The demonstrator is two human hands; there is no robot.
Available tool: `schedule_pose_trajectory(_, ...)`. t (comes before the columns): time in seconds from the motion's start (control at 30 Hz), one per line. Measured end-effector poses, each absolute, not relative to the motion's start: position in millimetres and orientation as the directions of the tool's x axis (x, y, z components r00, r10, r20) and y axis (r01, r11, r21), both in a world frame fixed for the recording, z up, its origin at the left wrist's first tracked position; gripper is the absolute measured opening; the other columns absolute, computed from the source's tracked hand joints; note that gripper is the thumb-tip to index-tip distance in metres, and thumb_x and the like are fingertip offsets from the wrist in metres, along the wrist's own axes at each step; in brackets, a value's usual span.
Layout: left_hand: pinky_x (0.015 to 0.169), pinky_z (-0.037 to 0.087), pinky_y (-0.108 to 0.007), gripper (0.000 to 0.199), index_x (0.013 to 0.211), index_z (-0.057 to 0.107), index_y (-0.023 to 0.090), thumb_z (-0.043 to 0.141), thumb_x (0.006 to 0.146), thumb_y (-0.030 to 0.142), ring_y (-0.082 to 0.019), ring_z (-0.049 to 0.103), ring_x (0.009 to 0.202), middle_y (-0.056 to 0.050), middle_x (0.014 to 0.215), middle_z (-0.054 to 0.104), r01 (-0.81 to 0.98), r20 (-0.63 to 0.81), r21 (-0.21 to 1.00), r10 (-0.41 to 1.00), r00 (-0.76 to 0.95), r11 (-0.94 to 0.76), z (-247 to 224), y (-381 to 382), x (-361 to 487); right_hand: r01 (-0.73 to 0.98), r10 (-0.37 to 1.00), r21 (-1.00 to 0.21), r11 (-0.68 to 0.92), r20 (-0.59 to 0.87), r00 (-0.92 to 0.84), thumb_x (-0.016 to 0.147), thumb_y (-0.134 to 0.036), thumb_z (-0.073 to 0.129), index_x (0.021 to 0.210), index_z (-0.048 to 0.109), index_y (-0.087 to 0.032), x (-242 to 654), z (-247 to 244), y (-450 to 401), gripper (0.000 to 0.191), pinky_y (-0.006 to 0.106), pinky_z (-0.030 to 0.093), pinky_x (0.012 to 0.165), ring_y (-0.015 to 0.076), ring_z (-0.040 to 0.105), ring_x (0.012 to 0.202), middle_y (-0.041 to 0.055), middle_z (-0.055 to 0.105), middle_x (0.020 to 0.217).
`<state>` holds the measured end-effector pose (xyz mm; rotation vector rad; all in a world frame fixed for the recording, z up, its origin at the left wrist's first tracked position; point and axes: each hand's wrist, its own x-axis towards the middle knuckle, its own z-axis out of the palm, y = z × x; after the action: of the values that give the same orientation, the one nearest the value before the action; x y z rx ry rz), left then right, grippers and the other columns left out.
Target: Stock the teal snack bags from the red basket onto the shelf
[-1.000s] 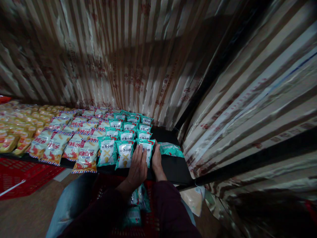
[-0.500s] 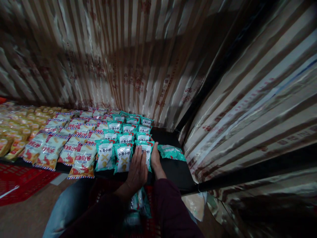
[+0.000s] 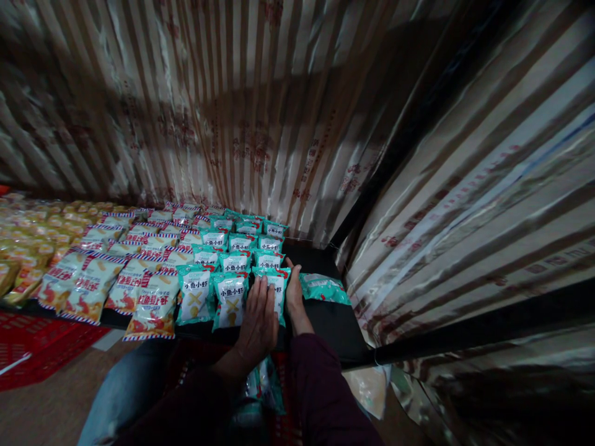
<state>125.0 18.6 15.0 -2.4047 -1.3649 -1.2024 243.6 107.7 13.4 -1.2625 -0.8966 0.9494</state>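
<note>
My left hand point(image 3: 259, 314) lies flat, fingers stretched, on the front of a teal-and-white snack bag point(image 3: 279, 288). Along that bag's right side, my right hand point(image 3: 294, 296) rests upright with its thumb raised and its fingers extended, partly hidden. The bag stands at the front of the right-hand column of matching teal bags. To its left are two more front-row teal bags, one point(image 3: 231, 301) beside my left fingertips and another point(image 3: 195, 295) further over. A single teal bag point(image 3: 325, 288) lies flat on the black shelf point(image 3: 332, 325), right of my right hand.
Left of the teal bags stand rows of red-and-white snack bags point(image 3: 151, 303), then yellow packets point(image 3: 32, 272). Striped plastic sheeting point(image 3: 260, 111) hangs behind and to the right. A red basket point(image 3: 41, 350) sits low at left; more teal bags point(image 3: 267, 384) lie below my arms.
Both hands keep nearly the same place at the front teal bag. The whole view has shifted slightly; the bags look otherwise unchanged.
</note>
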Motion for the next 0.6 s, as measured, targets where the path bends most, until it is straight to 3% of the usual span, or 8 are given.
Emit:
schedule_pose_trajectory(0.23,0.110,0.035,-0.056,0.069,0.150,0.015,0.007,0.041,0.086,0.009,-0.035,0.006,0.147,-0.020,0.159,0.012,0.781,0.669,0.260,0.689,0.279,-0.568,15.9,21.9,125.7,-0.124,0.946,-0.992,-0.039,-0.076,0.315,0.086,-0.075,0.023,0.132,0.056,-0.025,247.9,13.8,128.1,0.076,0.037,0.033,0.112,0.0205,0.048,0.131,0.0027,0.056,0.138)
schedule_pose_trajectory(0.6,0.111,0.032,-0.056,0.067,0.150,0.015,0.006,0.040,0.088,0.009,-0.035,0.007,0.147,-0.022,0.157,0.018,0.781,0.684,0.250,0.675,0.275,-0.572,15.1,19.8,124.9,-0.271,0.953,-0.962,-0.009,-0.091,0.288,0.089,-0.071,0.022,0.136,0.052,-0.024,242.9,20.8,118.0,0.073,0.039,0.045,0.103,0.0212,0.057,0.122,0.0058,0.056,0.137)
